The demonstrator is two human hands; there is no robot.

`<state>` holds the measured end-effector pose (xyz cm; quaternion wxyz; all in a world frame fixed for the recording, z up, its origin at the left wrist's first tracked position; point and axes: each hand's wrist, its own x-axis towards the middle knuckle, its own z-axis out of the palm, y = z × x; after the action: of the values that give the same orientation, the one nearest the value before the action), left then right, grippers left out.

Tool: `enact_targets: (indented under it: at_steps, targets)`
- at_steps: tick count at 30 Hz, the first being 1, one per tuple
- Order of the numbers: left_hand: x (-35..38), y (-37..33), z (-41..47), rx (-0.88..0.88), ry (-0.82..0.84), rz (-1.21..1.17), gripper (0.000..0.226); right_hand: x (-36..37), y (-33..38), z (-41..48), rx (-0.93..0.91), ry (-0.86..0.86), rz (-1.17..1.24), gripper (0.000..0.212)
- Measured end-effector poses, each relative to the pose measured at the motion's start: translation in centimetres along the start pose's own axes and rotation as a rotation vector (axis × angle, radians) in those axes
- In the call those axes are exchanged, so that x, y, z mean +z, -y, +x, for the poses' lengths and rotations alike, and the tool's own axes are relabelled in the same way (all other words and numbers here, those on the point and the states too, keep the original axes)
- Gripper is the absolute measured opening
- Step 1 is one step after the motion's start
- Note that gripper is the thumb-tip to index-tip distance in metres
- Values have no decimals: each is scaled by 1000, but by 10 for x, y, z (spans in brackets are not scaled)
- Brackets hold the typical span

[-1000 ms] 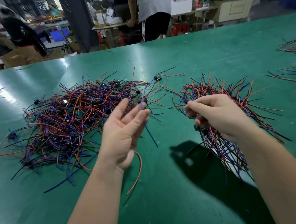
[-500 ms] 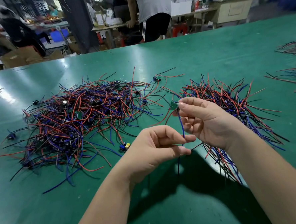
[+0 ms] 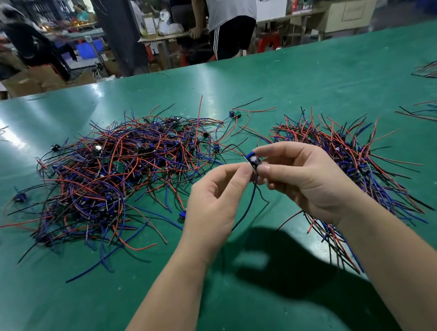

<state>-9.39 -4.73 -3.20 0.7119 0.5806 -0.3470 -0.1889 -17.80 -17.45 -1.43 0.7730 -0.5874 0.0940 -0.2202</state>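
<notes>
Both hands pinch one small wired module (image 3: pixel 253 163) between them: left hand (image 3: pixel 214 204), right hand (image 3: pixel 305 183); leads hang straight down toward desk (image 3: pixel 309 83).

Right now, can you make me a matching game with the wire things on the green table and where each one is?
Things:
1 small wired part
2 tangled wire pile
3 fanned wire pile
4 stray wired part

Places:
A partly behind the right grip
B far side of the table, between the piles
C pinched by both grips
D left of the left grip

Pairs: 1-C, 2-D, 3-A, 4-B.
</notes>
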Motion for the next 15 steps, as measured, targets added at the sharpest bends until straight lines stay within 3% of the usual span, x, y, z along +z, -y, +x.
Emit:
enact_targets:
  at_steps: [6,15]
  targets:
    - [0,-2,0,-84,26,-251,23,2,0,-1,-39,14,-54,31]
    - [0,-2,-3,-149,92,-302,27,2,-1,-1,-18,-32,-32,26]
